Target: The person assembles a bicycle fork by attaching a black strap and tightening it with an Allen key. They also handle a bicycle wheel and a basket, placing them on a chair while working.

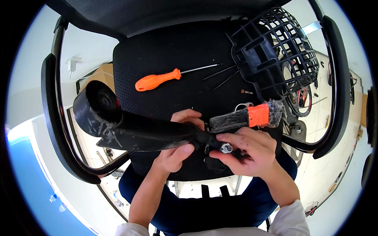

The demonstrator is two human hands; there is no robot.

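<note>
Gripping from below, thumb near and fingers beyond, the left hand (173, 158) holds a black tubular part (157, 131) above the chair seat (145, 53), apparently to carry its weight; the right hand (254, 151), angled inward, pinches the silver-tipped end (226, 148), likely to steady it. Farther out lie a plastic-wrapped packet (232, 122), an orange-handled screwdriver (157, 81) and a black basket (256, 56), presumably within reach.

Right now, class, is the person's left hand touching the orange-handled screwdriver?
Apart: the head view shows black seat between the left hand and the orange-handled screwdriver.
</note>
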